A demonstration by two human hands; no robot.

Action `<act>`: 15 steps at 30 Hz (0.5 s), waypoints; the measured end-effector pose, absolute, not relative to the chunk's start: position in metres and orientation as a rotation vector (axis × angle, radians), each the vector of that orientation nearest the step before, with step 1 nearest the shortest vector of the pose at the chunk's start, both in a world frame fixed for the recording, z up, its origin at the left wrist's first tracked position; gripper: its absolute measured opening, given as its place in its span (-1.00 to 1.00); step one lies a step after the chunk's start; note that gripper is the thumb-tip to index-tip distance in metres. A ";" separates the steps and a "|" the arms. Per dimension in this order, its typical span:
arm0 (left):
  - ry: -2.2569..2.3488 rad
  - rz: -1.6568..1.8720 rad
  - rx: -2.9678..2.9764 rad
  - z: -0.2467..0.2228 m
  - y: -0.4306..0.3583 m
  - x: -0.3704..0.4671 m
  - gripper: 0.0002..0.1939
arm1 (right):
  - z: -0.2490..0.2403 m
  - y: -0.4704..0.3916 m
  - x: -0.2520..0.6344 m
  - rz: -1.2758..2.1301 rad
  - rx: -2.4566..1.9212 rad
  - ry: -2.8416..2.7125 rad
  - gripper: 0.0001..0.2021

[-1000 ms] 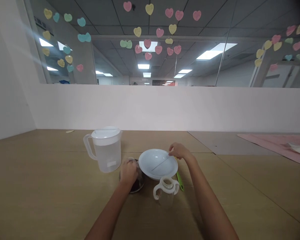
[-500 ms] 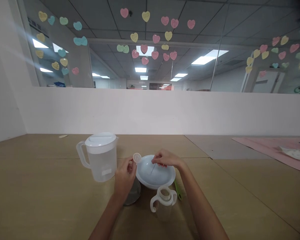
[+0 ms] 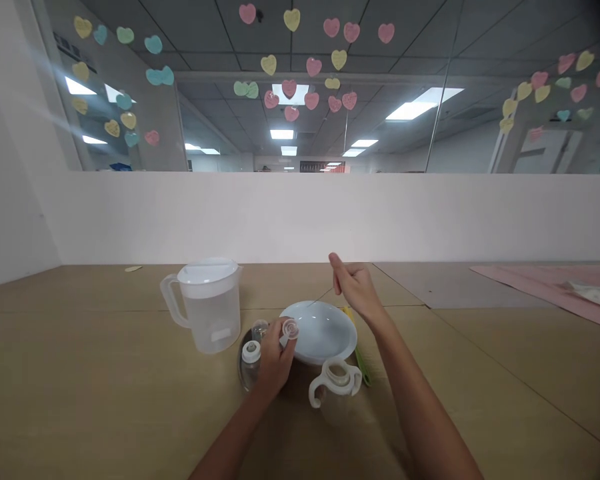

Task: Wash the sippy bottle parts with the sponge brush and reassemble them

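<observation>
My left hand (image 3: 276, 357) pinches a small clear cap-like piece (image 3: 291, 329) at the left rim of a pale blue bowl (image 3: 325, 333). Above the bowl's right side, my right hand (image 3: 355, 283) is closed on a thin wire-like stick (image 3: 321, 297), which slants down over the bowl. A round dark tray (image 3: 242, 373), partly behind my left hand, holds a small bottle with a white collar (image 3: 251, 353) and another clear piece (image 3: 260, 329). In front of the bowl stands a clear cup with two white handles (image 3: 336, 387), its top uncovered.
A lidded clear pitcher (image 3: 211, 310) stands left of the tray. A green and yellow tool (image 3: 363, 363) lies right of the bowl. At the far right is a pink cloth (image 3: 530, 280) with a white item. A white wall (image 3: 280, 220) borders the table's back.
My right hand has risen and moved away from the bowl with the stick. My left hand has shifted right and lower with the clear piece, uncovering the bottle on the tray.
</observation>
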State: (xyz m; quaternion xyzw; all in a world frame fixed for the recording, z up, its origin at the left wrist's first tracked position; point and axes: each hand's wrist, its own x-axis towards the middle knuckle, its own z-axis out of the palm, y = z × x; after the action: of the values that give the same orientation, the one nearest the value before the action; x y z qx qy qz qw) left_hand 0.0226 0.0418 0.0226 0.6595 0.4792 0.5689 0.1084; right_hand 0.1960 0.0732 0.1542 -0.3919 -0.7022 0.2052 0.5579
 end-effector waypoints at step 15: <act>1.350 1.605 2.012 0.016 0.039 0.033 -0.70 | 0.157 0.039 0.168 0.371 -0.989 -1.972 -0.37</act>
State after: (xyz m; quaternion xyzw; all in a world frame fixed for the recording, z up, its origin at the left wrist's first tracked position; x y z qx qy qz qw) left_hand 0.0331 0.0386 0.0163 0.6875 0.4612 0.5484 0.1175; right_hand 0.1680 0.0387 0.1572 -0.3977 -0.7928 0.1492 0.4371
